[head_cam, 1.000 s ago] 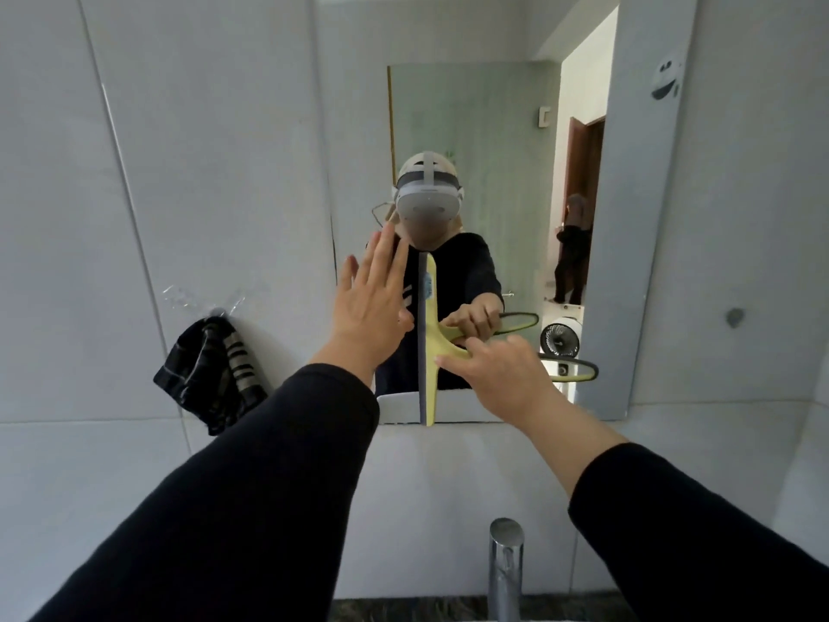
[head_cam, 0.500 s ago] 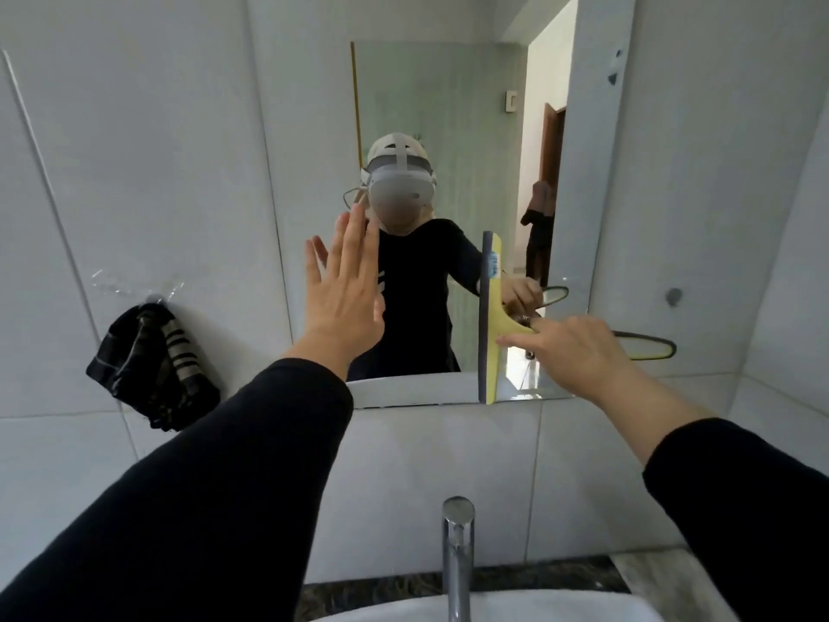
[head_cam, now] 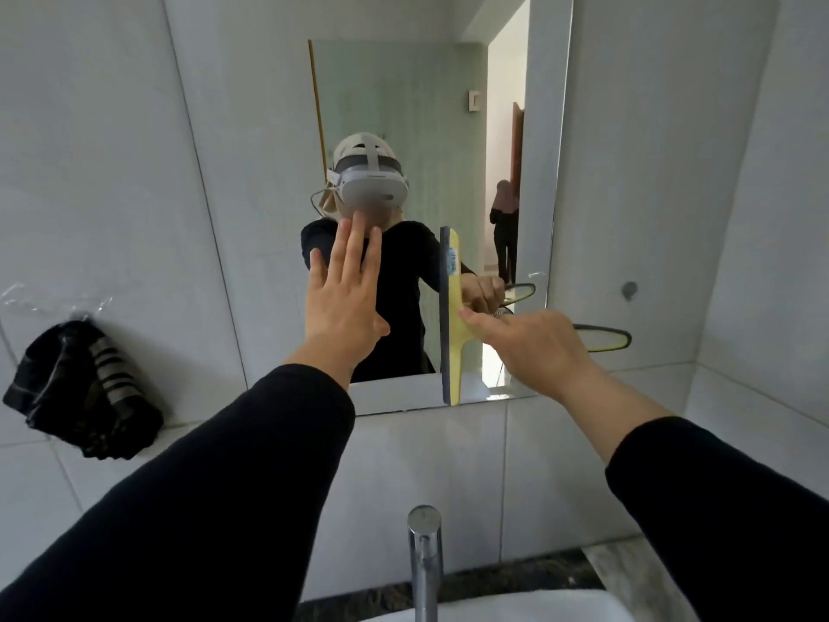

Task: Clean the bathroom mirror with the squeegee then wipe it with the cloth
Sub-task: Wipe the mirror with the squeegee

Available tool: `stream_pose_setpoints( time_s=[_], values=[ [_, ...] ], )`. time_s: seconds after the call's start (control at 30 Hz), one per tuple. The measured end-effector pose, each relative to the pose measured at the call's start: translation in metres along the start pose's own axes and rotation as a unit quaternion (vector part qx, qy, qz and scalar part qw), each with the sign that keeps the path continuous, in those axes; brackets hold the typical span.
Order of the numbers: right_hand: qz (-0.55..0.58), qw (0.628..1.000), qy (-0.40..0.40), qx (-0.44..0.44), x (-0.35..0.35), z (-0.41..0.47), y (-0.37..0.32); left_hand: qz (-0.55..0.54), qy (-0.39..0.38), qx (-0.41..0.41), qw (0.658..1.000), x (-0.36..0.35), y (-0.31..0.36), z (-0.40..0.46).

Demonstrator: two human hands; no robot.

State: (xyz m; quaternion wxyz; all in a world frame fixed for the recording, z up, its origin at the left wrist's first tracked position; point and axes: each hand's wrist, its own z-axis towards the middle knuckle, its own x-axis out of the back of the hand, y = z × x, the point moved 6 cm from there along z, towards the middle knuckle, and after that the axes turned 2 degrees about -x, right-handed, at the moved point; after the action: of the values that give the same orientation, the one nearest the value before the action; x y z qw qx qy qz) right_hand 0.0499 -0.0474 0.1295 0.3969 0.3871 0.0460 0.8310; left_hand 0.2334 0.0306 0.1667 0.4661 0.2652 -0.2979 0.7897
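Closest, a shiny tap (head_cam: 424,558), low between both black sleeves. Farther out, right hand (head_cam: 534,347) wrapped around the yellow squeegee (head_cam: 452,316), blade standing tall just left of the fingers, pressed on the mirror (head_cam: 403,127). Left hand (head_cam: 345,303) open and flat, fingers spread, just left of the blade. Far left of that hand, dark striped cloth (head_cam: 80,388) hanging on the wall.

hands 2 (head_cam: 343,303) (head_cam: 534,347) | squeegee 1 (head_cam: 453,316) | mirror 1 (head_cam: 403,105) | cloth 1 (head_cam: 85,388) | tap 1 (head_cam: 424,563)
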Motion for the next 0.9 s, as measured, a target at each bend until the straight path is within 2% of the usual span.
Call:
stream_pose_setpoints(
  time_s=[0.17,0.3,0.37,0.43,0.6,0.9],
  values=[
    [0.114,0.991,0.038,-0.055,-0.005,0.000,0.011,0.007,0.000,0.006,1.000,-0.002,-0.001,0.001],
    [0.130,0.987,0.044,-0.081,-0.009,-0.003,0.016,0.006,0.004,0.005,1.000,-0.001,-0.001,-0.001],
    [0.131,0.987,0.025,-0.090,-0.012,-0.006,0.018,0.009,0.005,0.005,1.000,-0.001,-0.001,-0.001],
    [0.120,0.986,-0.027,-0.114,-0.015,-0.016,0.028,0.010,0.005,0.006,1.000,-0.001,0.000,-0.001],
    [0.097,0.954,-0.129,-0.253,-0.018,-0.072,0.076,0.002,-0.003,0.009,1.000,-0.001,0.001,-0.001],
    [0.042,0.934,-0.160,-0.316,-0.017,-0.100,0.097,0.000,0.008,0.021,1.000,0.001,0.004,-0.001]
  ],
)
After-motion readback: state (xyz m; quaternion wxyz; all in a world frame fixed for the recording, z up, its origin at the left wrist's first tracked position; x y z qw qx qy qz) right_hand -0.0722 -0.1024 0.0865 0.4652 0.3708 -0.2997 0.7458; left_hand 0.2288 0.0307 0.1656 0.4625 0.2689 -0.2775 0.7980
